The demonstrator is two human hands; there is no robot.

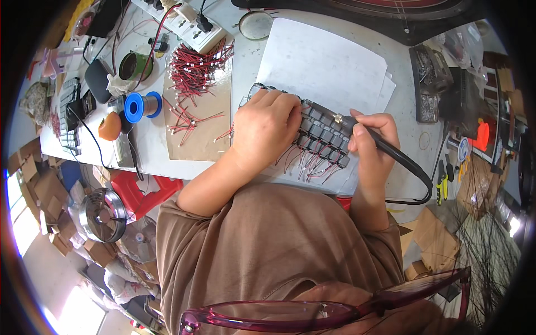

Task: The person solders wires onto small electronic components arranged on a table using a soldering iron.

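Rows of small black plastic housings (pixel 329 137) stand on the worktable in front of me, with thin red and black wires (pixel 307 163) trailing from their near side. My right hand (pixel 375 139) grips a soldering iron (pixel 347 124) like a pen, its front end pointing left over the rows. My left hand (pixel 262 120) rests at the left end of the housings, fingers curled together. Whatever sits between those fingertips is hidden by the hand itself. Left of it lies a brown board (pixel 195 139) bearing a few loose wire leads (pixel 190 121).
A pile of red and black leads (pixel 198 64) covers the board's far part. Farther left are a blue solder spool (pixel 135 107) and a green tin (pixel 134 66). White paper (pixel 321 56) lies beyond the housings. The iron's black cable (pixel 427 187) loops at the right.
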